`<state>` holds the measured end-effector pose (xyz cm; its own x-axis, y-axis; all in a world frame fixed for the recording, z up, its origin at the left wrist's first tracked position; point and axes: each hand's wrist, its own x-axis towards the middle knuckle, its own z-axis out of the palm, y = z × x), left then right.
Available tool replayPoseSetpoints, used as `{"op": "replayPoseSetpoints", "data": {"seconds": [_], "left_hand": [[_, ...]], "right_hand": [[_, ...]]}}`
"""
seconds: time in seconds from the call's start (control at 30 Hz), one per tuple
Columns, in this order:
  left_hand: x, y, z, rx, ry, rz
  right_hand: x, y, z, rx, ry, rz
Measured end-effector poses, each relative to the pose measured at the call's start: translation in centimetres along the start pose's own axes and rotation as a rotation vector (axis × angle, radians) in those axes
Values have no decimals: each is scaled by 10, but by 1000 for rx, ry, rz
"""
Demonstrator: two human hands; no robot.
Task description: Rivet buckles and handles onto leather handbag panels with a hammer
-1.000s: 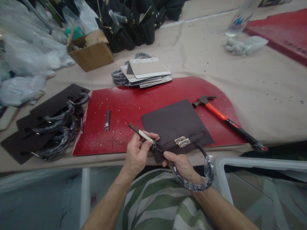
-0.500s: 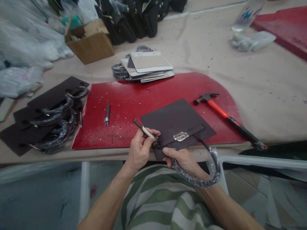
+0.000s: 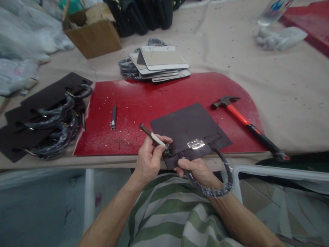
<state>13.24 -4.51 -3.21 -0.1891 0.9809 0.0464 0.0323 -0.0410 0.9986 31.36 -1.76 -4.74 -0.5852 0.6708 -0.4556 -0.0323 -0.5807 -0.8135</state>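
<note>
My left hand (image 3: pixel 149 156) is closed around a metal punch rod (image 3: pixel 156 139) wrapped in white in the middle. Its lower end meets the near left edge of a dark brown bag panel (image 3: pixel 189 125), beside the strap; the exact contact is hidden by my fingers. My right hand (image 3: pixel 196 171) pinches the near edge of this panel, thumb on top. A shiny metal clasp (image 3: pixel 195 144) sits on the panel's strap. The plastic-wrapped bag handle (image 3: pixel 226 171) loops from the panel over my right wrist. The panel lies partly on a red board (image 3: pixel 133 99) and overhangs its front edge.
A claw hammer (image 3: pixel 236 115) rests at the board's right, a small metal tool (image 3: pixel 113 118) at its left. Brown panels with wrapped handles (image 3: pixel 53 118) are piled left. Stacked pale-backed panels (image 3: pixel 164 60) and a cardboard box (image 3: pixel 92 36) stand behind. Plastic bins (image 3: pixel 88 192) are below.
The view has tilted slightly downward, so the table things appear higher. My right thumb has shifted a little to the right along the panel's edge. My left hand keeps its grip on the punch.
</note>
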Motion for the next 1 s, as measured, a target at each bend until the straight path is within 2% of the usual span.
{"op": "replayPoseSetpoints", "data": {"seconds": [0.27, 0.4, 0.63, 0.8, 0.9, 1.0], "left_hand": [[3, -4, -1, 187, 19, 112], [14, -7, 0, 207, 17, 159], [37, -11, 0, 212, 59, 190], [42, -16, -3, 309, 41, 231], [40, -23, -3, 358, 13, 277], [36, -32, -1, 409, -19, 325]], "right_hand": [[8, -4, 1, 6, 9, 16], [16, -13, 2, 77, 26, 53], [34, -29, 5, 117, 18, 18], [38, -26, 7, 166, 14, 10], [33, -19, 3, 119, -4, 44], [23, -12, -3, 146, 48, 92]]}}
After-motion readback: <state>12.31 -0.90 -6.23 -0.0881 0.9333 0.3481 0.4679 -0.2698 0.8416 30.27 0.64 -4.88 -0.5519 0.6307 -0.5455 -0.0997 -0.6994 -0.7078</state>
